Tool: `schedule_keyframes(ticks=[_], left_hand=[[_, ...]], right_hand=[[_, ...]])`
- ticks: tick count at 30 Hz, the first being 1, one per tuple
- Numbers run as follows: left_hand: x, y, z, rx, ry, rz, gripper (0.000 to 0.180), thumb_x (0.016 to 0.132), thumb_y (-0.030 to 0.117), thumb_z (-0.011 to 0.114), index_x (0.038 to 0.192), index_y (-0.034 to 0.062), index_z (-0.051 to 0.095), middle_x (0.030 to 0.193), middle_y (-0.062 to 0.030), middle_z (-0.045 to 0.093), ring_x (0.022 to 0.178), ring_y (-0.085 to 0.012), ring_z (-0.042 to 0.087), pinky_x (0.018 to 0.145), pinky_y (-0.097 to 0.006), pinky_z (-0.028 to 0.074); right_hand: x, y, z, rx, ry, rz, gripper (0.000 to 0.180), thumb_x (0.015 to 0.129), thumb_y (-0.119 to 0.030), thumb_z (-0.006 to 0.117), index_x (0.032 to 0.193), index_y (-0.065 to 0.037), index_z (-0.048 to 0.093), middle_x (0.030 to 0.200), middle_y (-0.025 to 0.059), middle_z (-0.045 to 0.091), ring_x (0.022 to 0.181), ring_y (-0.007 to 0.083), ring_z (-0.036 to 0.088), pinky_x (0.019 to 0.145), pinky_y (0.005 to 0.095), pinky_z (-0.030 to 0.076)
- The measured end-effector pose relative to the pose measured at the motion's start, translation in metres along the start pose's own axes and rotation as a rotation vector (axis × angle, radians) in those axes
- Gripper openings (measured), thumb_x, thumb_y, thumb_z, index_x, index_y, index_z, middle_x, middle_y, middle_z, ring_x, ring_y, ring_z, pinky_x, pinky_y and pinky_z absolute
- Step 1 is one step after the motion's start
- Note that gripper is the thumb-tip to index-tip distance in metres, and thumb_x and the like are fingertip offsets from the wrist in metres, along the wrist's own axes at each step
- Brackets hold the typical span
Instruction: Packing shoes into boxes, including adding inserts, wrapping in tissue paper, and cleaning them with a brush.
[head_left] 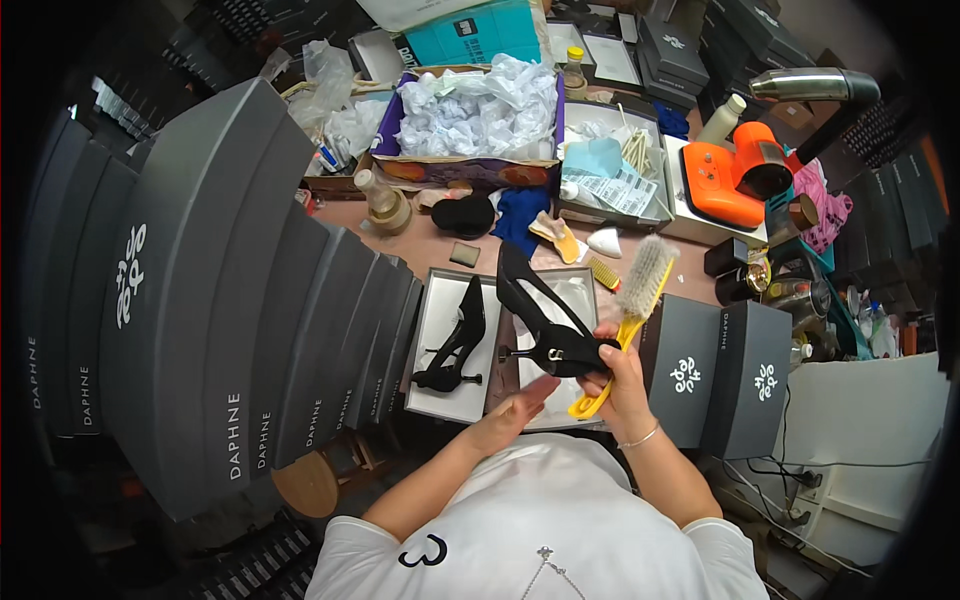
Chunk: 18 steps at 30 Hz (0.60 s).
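My right hand [625, 388] is closed around the back of a black high-heeled shoe [545, 318] and the yellow handle of a brush [645, 280] with pale bristles. The shoe's pointed toe aims away from me, its thin heel sticks out to the left, and a small shiny ornament shows near its back. My left hand [508, 416] is open, fingers stretched out just below the shoe's heel; whether they touch it I cannot tell. A second black heeled shoe [458, 340] lies on its side in the left part of an open shoebox [440, 408] beneath my hands.
Stacked dark shoeboxes [210, 300] rise on the left, and more boxes [690, 370] stand at right. Behind lie a purple carton [390, 128] of crumpled white paper, a glass bottle [384, 205], a blue cloth [522, 218], a small yellow brush [604, 273] and an orange machine [715, 185].
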<state>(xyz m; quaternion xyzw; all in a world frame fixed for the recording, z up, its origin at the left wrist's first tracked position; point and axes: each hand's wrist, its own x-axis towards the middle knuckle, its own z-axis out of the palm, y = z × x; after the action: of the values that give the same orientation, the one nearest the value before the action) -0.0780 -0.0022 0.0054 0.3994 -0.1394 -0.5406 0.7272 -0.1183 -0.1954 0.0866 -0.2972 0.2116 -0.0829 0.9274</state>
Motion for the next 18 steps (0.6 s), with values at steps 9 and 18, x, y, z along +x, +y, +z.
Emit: schedule_keyframes(ticks=[9,18], left_hand=[[0.048,0.064,0.011,-0.403,0.207,0.229,0.061,0.085,0.017,0.064,0.137,0.007,0.033,0.095,-0.007,0.059,0.089,-0.0203,0.063,0.093,-0.043,0.049],[-0.004,0.037,-0.021,0.402,0.069,-0.043,0.016,0.086,0.007,0.063,0.1,0.0,0.06,0.086,-0.004,0.063,0.076,-0.014,0.061,0.071,-0.028,0.049]], right_hand=[[-0.02,0.028,-0.046,-0.456,0.065,0.193,0.026,0.089,-0.01,0.059,0.113,-0.008,0.049,0.084,0.0007,0.056,0.052,0.0072,0.046,0.044,0.0203,0.037],[-0.045,-0.063,-0.005,-1.891,-0.418,-0.844,0.041,0.092,-0.021,0.059,0.13,-0.006,0.053,0.076,-0.006,0.054,0.055,0.0027,0.046,0.049,0.0186,0.037]])
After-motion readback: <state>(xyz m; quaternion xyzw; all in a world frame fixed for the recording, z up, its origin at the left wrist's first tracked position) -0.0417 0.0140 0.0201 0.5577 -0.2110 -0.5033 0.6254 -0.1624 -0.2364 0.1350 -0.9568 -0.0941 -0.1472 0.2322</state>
